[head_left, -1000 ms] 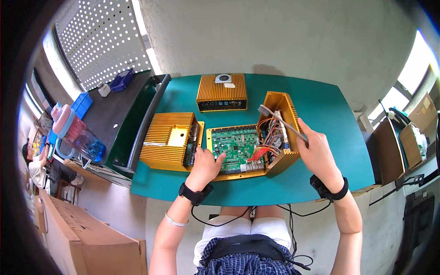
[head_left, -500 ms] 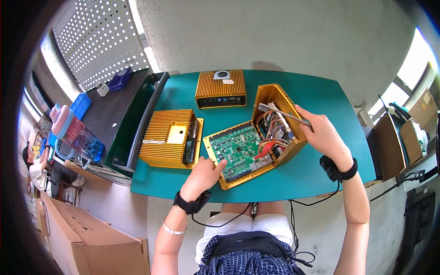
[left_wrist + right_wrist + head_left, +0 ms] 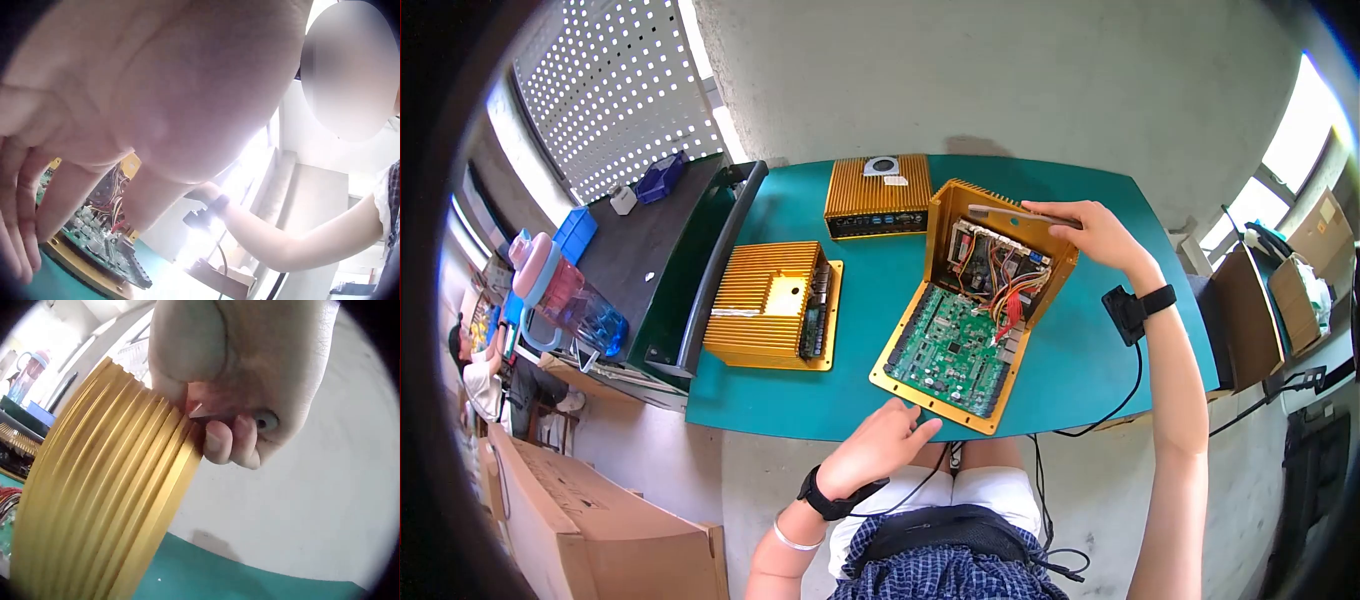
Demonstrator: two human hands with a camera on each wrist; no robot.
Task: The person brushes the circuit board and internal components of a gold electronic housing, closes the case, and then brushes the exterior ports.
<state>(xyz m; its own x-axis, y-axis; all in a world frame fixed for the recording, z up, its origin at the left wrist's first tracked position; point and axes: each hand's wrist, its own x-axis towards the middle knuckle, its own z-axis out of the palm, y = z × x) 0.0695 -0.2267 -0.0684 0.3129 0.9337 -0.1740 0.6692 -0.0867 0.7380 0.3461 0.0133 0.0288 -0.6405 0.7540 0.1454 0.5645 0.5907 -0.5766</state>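
An opened gold case (image 3: 1052,285) stands at the centre, its finned part upright behind a flat plate bearing a green circuit board (image 3: 950,350). Coloured wires (image 3: 1010,290) run between the two. My right hand (image 3: 1105,235) grips a brush (image 3: 1000,213), its fingers at the upright part's top right edge; in the right wrist view the brush's handle end (image 3: 267,420) shows in the curled fingers above the gold fins (image 3: 94,487). My left hand (image 3: 880,440) is at the plate's front edge, its fingers loosely extended beside the plate (image 3: 81,272); contact is unclear.
A closed finned gold case (image 3: 765,300) lies at the left of the green table (image 3: 800,405), another (image 3: 878,195) at the back. Further left are a dark cart (image 3: 665,235), blue bins (image 3: 576,235) and a bottle (image 3: 570,300). Cables (image 3: 1138,385) hang from the wrist cameras.
The opened case has turned, so its board now points toward the front edge and its upright part faces forward. My left hand has moved right and nearer; my right hand has moved back with the brush.
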